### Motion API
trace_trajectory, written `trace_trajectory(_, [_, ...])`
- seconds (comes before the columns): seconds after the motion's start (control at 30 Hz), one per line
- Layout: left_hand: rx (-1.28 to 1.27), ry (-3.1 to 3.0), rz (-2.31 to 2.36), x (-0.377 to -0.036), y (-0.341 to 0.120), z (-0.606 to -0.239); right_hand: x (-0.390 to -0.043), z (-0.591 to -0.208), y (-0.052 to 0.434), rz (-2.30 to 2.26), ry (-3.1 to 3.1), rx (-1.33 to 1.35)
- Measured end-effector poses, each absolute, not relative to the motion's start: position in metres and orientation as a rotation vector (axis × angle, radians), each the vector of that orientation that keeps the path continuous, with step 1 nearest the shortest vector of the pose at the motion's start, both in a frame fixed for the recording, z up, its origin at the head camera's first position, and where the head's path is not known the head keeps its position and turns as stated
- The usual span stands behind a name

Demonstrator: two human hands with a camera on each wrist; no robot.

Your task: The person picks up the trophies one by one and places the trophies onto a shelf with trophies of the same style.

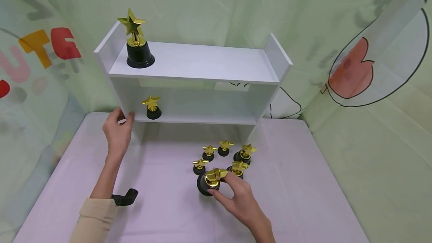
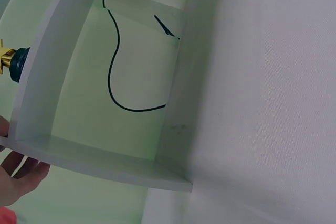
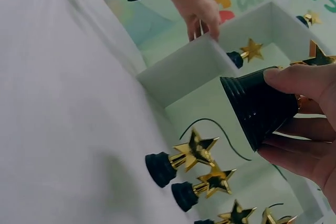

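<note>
Trophy in hand: large star trophy [image 1: 212, 182] with a gold star on a black cone-shaped base, at the near edge of the cluster on the table [image 1: 168, 213], tipped toward the shelf rather than upright.
Right hand: right hand [image 1: 241, 200] curls round the black base; in the right wrist view the thumb [image 3: 299, 80] lies across the upper side and the other fingers [image 3: 294, 156] wrap beneath, so the base sits in the grip and the star points away from the palm.
Left hand: left hand [image 1: 118, 130] rests on the front edge of the shelf's left side panel, fingers loosely bent against it; whether it truly clamps the panel I cannot tell.
Handling, as a judgement: looks like light moulded plastic, stiff, with a glossy and somewhat slippery base; the thin neck and star points seem the weakest parts, so the wide base is the sounder place to hold.
Shelf: white shelf [image 1: 195, 65] at the back of the table; one large trophy [image 1: 137, 44] stands upright at the left of the top board, one small trophy [image 1: 152, 108] on the lower board.
Others on the table: five smaller trophies [image 1: 224, 156] stand just beyond the right hand, close together.
</note>
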State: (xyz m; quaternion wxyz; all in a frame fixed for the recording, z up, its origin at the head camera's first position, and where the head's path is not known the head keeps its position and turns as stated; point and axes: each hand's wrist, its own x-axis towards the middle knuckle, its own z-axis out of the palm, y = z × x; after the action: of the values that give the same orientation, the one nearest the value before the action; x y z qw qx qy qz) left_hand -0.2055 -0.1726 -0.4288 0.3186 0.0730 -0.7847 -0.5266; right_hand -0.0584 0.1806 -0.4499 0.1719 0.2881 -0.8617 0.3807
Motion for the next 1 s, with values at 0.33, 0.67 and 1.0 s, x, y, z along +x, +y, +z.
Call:
trace_trajectory(0.33, [0.208, -2.062, -1.399, -0.206, -0.172, -0.429, -0.066, -0.425, 0.18, 1.013, -2.358, 0.912])
trace_trajectory(0.67, [0.205, -2.042, -1.396, -0.205, -0.174, -0.432, -0.078, -0.389, 0.175, 0.993, -2.27, 0.996])
trace_trajectory(1.0, [0.212, -2.002, -1.417, -0.205, -0.171, -0.431, -0.096, -0.351, 0.168, 0.956, -2.148, 1.068])
